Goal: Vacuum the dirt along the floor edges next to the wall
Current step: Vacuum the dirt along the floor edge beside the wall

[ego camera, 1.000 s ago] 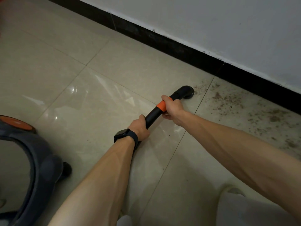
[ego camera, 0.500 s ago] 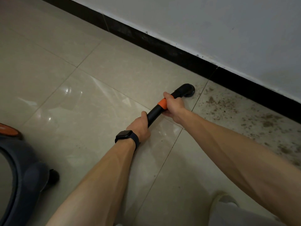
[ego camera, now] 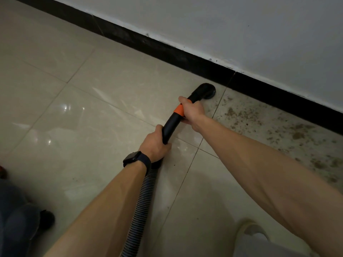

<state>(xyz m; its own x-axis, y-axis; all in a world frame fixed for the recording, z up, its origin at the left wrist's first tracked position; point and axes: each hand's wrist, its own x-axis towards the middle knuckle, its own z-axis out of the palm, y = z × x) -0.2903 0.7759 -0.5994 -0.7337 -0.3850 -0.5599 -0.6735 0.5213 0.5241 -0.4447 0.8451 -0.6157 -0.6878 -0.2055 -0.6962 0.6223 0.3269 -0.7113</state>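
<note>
Person's got both hands curled round the stiff black wand (ego camera: 169,127): right hand (ego camera: 192,111) at the orange collar, left hand (ego camera: 155,145) down where the ribbed hose (ego camera: 142,199) joins. Nozzle (ego camera: 205,91) sits on the tile (ego camera: 111,86) near the baseboard (ego camera: 167,52), dirt (ego camera: 232,112) just beyond it along the wall. Probably light and rigid; the floppy hose likely drags.

I see the black nozzle (ego camera: 205,90) resting on the tile (ego camera: 111,86), just beside the black skirting (ego camera: 185,58). Its curved black tube (ego camera: 171,126), with an orange collar (ego camera: 178,110), slopes back toward me and joins a ribbed grey hose (ego camera: 143,197) trailing over the floor. Brown dirt (ego camera: 278,130) lies scattered along the skirting, starting just right of the nozzle.
</note>
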